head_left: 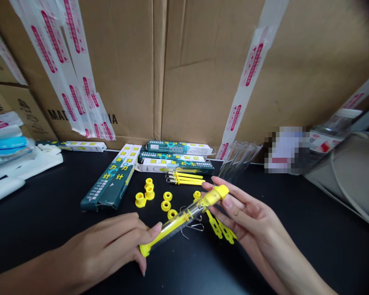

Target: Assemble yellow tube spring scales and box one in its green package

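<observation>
Both hands hold a clear-tubed spring scale (pixel 184 217) with yellow end caps, tilted up toward the right. My left hand (pixel 110 246) is closed around its lower end, thumb along the tube by the yellow cap. At the upper end, my right hand (pixel 246 213) grips the other yellow cap between thumb and fingers. Inside the tube I see a yellow rod and a metal spring. Wire hooks (pixel 197 226) lie on the table just behind the tube. Flat yellow slotted pieces (pixel 223 229) rest beside my right hand, partly hidden by it.
Yellow caps (pixel 140 200) and yellow rings (pixel 165 205) sit on the black table (pixel 43 237). Behind them are yellow rods with springs (pixel 187 179), printed boxes (pixel 110 180) and clear tubes (pixel 240 157). A large cardboard box (pixel 197 90) closes off the back. A grey bag (pixel 350 176) stands right.
</observation>
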Action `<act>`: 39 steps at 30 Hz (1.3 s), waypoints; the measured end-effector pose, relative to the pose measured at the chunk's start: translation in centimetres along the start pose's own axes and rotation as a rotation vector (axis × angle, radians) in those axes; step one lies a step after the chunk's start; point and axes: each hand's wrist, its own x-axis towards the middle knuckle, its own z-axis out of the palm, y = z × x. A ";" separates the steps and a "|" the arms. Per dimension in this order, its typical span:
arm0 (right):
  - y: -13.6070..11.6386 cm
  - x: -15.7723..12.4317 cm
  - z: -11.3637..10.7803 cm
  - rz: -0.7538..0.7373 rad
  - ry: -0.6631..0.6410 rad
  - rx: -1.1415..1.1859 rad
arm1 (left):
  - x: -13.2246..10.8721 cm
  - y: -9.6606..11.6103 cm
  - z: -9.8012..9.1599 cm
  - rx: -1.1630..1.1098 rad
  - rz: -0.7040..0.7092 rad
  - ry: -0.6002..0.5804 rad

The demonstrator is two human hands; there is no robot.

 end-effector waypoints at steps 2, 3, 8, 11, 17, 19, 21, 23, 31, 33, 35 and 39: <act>0.0 -0.1 0.0 -0.009 -0.020 -0.015 | 0.0 0.1 0.1 0.018 0.014 0.039; 0.0 -0.1 0.0 -0.016 -0.031 -0.020 | -0.1 0.1 0.3 0.030 0.034 0.054; -0.2 -0.2 0.3 -0.010 -0.044 0.037 | -0.9 0.1 0.9 0.111 0.135 0.106; -0.2 -0.1 0.4 0.035 -0.056 0.071 | -1.3 0.1 1.1 0.109 0.114 0.127; -0.4 -0.2 0.4 0.082 -0.065 0.124 | -1.1 0.3 0.9 0.117 0.137 0.108; -0.6 -0.3 0.5 0.092 -0.046 0.136 | -0.9 0.4 0.8 0.091 0.122 0.131; -0.7 -0.3 0.5 0.092 -0.009 0.130 | -0.5 0.5 0.8 0.045 0.103 0.144; -0.7 -0.1 0.5 0.093 0.044 0.117 | -0.2 0.1 0.8 -0.005 0.099 0.163; -0.1 0.3 0.4 0.118 0.158 0.108 | -0.3 -1.7 1.5 -0.082 0.115 0.158; 0.0 0.5 0.3 0.110 0.165 0.104 | -0.4 -1.6 1.6 -0.084 0.129 0.156; 0.1 0.7 0.2 0.103 0.168 0.106 | -0.4 -1.6 1.6 -0.102 0.140 0.156; 0.1 0.8 0.2 0.112 0.168 0.111 | -0.3 -1.7 1.6 -0.121 0.145 0.145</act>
